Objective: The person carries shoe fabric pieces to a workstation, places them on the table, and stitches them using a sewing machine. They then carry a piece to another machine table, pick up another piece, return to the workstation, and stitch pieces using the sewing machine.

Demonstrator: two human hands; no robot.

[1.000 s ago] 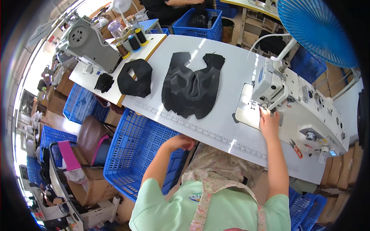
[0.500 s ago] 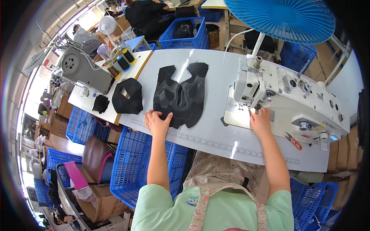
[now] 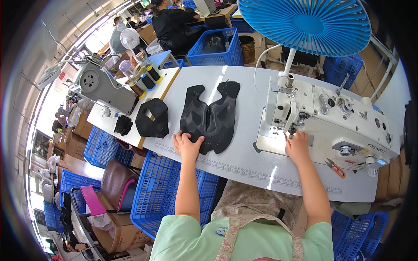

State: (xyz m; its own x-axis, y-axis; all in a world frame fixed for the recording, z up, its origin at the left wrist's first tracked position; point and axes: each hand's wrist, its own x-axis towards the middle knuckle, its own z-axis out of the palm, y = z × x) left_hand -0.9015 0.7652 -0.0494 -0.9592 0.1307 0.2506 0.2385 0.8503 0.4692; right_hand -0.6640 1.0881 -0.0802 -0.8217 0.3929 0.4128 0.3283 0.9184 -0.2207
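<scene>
My left hand (image 3: 188, 145) lies with its fingers apart at the lower left edge of a black moulded panel shaped like a mask (image 3: 208, 117). The thumb touches the panel, which lies flat on the grey tabletop. Under the head of the white sewing machine (image 3: 322, 108), my right hand (image 3: 298, 147) is closed, fingertips at the lit needle area. Part of the machine hides those fingertips, and anything they pinch cannot be made out. Left of the panel lie another black piece with a hole (image 3: 152, 124) and a small black bundle (image 3: 123, 125).
Orange-handled snips (image 3: 335, 168) lie right of my right hand. A ruler strip (image 3: 248, 175) runs along the front edge. Thread spools (image 3: 153, 74) and a second sewing machine (image 3: 102, 85) stand at left. A blue fan (image 3: 307, 24) overhangs the back; a blue crate (image 3: 150, 191) sits below.
The whole view has shifted, so the table appears lower and slightly to the right. Both hands keep nearly the same places against the panel and the machine.
</scene>
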